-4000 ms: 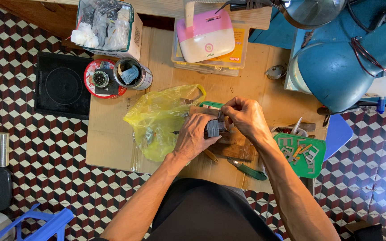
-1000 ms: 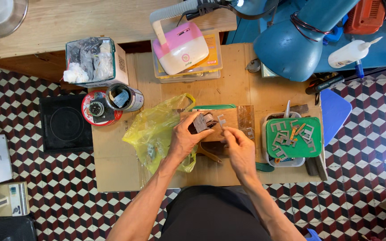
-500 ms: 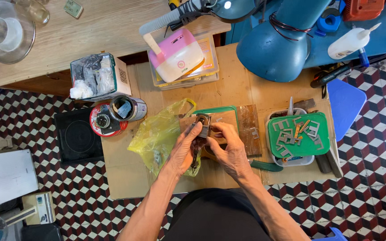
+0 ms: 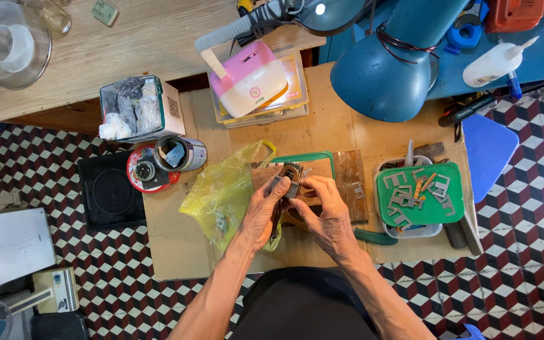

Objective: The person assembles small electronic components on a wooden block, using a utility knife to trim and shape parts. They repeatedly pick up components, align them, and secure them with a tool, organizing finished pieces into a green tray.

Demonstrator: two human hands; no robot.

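My left hand point(image 4: 260, 214) grips a small dark block-shaped metal part point(image 4: 289, 177) over the middle of the low cardboard-covered bench point(image 4: 177, 252). My right hand point(image 4: 326, 217) meets it from the right, fingertips pinched on the same part. Under the hands lies a wooden board point(image 4: 349, 179) with a green-edged frame point(image 4: 303, 156) behind it. A crumpled yellow plastic bag point(image 4: 221, 195) lies just left of my left hand. A green lid point(image 4: 418, 195) carrying several flat grey metal pieces rests on a white tub to the right.
A pink-and-white box point(image 4: 251, 79) on clear cases, a carton of rags point(image 4: 138, 110), a red tin point(image 4: 146, 173) and a dark jar point(image 4: 181, 153) stand at the back. A blue lamp point(image 4: 388, 69) is at the right, a black hotplate point(image 4: 109, 192) on the tiled floor.
The head view has shifted down and left over the frames. Both hands stay joined on the small part; the right hand came back up onto it after dropping lower a second ago.
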